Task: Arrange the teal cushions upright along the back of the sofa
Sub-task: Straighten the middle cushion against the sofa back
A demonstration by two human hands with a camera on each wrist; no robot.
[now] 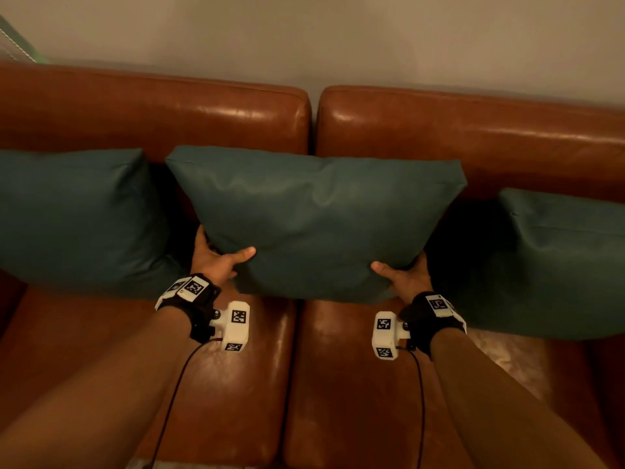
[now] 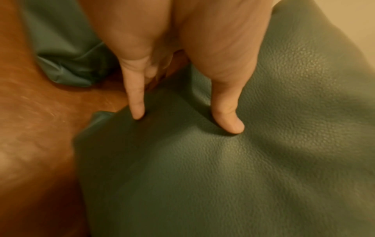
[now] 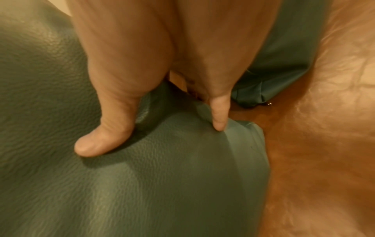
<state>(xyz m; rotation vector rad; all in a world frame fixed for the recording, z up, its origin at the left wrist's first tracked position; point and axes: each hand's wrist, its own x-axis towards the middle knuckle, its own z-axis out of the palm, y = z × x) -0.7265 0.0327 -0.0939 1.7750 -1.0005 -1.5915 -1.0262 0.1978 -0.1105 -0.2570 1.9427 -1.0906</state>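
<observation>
Three teal leather cushions lean against the back of a brown leather sofa (image 1: 473, 130). The middle cushion (image 1: 314, 218) stands upright over the gap between the two seat pads. My left hand (image 1: 216, 258) grips its lower left corner, thumb on the front face, fingers behind. My right hand (image 1: 402, 275) grips its lower right corner the same way. In the left wrist view the thumb and a finger of my left hand (image 2: 188, 123) press into the middle cushion (image 2: 243, 160); in the right wrist view my right hand (image 3: 150, 137) pinches the middle cushion (image 3: 121, 184) at its corner. The left cushion (image 1: 74, 218) and right cushion (image 1: 568, 265) stand on either side.
A plain pale wall (image 1: 338, 35) rises behind the sofa. The brown seat pads (image 1: 236, 384) stretch in front of the cushions, under my forearms. A greenish object (image 1: 13, 42) shows at the far upper left.
</observation>
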